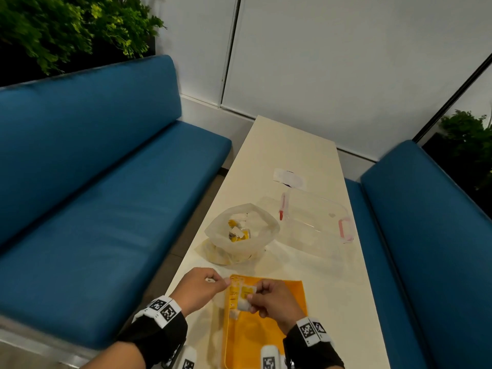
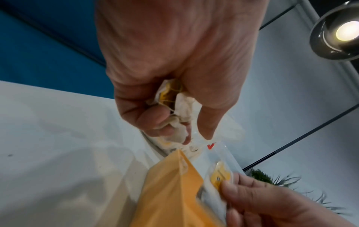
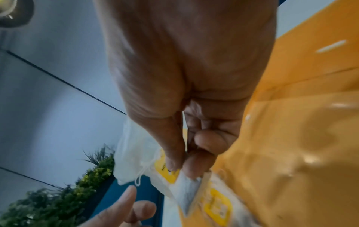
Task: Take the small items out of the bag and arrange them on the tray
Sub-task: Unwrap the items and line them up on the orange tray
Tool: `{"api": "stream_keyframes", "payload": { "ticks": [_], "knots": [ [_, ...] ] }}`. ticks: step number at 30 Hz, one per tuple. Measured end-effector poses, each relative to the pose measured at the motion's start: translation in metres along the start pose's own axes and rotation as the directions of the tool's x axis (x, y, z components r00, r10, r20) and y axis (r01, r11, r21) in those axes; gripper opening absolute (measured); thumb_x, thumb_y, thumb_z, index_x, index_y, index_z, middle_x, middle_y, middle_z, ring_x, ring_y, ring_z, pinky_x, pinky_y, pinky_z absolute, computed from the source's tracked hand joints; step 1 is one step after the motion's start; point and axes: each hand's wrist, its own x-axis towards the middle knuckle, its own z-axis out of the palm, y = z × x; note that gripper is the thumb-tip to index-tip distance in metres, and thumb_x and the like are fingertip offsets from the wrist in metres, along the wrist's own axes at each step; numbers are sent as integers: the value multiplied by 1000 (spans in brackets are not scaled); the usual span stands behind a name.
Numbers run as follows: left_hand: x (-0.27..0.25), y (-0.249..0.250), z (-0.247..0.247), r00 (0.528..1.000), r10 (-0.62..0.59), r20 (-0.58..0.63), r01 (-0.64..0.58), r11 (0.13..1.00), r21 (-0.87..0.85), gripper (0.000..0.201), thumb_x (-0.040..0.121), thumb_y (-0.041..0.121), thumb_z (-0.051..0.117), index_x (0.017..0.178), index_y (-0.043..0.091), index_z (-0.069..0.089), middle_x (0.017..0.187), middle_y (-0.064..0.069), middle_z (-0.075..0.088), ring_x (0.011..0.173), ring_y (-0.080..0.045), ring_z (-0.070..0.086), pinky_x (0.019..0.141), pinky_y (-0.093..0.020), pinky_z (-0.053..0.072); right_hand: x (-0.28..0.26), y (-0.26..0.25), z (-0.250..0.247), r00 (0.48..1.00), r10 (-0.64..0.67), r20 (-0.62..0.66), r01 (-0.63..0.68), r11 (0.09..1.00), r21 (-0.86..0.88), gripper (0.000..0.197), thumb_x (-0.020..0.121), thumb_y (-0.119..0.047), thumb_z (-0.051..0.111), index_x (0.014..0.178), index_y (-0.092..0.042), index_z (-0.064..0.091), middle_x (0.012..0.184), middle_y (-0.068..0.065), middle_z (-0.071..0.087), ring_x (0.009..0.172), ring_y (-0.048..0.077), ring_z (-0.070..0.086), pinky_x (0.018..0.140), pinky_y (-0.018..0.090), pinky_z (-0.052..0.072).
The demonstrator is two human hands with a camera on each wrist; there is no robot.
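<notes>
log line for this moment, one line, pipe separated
stage: placing on orange tray | left hand: grips tea bags | right hand: pinches tea bag over tray | plastic bag: open, items inside

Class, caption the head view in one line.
Both hands, left hand and right hand, hold tea bags over an orange tray.

Your open lane runs along the far end of the table (image 1: 292, 145), beyond the white paper slip (image 1: 289, 178). Nearer you, the open plastic bag (image 1: 241, 233) blocks the left edge and the clear tray (image 1: 318, 222), hard to make out against the tabletop, seems to fill the right side; only a narrow gap parts them. The orange pouch (image 1: 269, 323) covers the near strip. Blue benches (image 1: 101, 198) hem both long sides.
</notes>
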Motion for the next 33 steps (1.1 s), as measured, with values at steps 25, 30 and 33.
{"api": "stream_keyframes", "payload": {
  "ticks": [25,30,33],
  "knots": [
    [-7,-14,17,942,-245,228,267,961,-71,34,78,45,84,88,13,77,53,4,53,39,-10,40,40,-21,31,12,23,49,970,184,-156,-213,956,-200,27,76,3,68,73,-14,47,64,14,64,42,21,60,39,23,43],
    [-8,-9,11,928,-262,267,302,946,-121,22,89,36,75,95,15,75,74,-7,61,47,-12,46,43,-22,34,12,23,49,971,187,-150,-217,951,-219,26,73,0,70,78,-13,48,68,15,67,46,22,62,42,24,47],
    [-9,-4,-1,912,-291,289,384,853,-353,24,97,31,67,105,9,73,74,-9,62,54,-17,54,49,-23,41,11,18,44,975,130,-181,-176,947,-268,26,68,-10,74,80,-16,52,73,11,68,59,27,68,48,34,53]
  ]
}}
